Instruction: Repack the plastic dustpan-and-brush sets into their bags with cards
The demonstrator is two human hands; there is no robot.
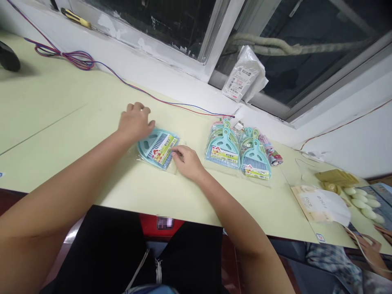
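A light blue dustpan and brush set (pixel 153 149) in a clear plastic bag lies flat on the table between my hands, its yellow label facing up. My left hand (pixel 134 121) has its fingers curled over the handle end, and that end is hidden beneath it. At the opposite edge, my right hand (pixel 187 162) pinches the bag near the label with thumb and forefinger. To the right, a row of bagged dustpan sets (pixel 223 145) leans in layers, blue in front with green and pink behind. Beside it stands a second row (pixel 255 157).
Red and blue wire (pixel 75 59) runs along the wall. A screwdriver (pixel 76 18) and a plastic-wrapped packet (pixel 241 75) rest on the sill. Rightward are a printed bag (pixel 321 204), pale oval pieces (pixel 363 200) and another person's hand (pixel 369 247).
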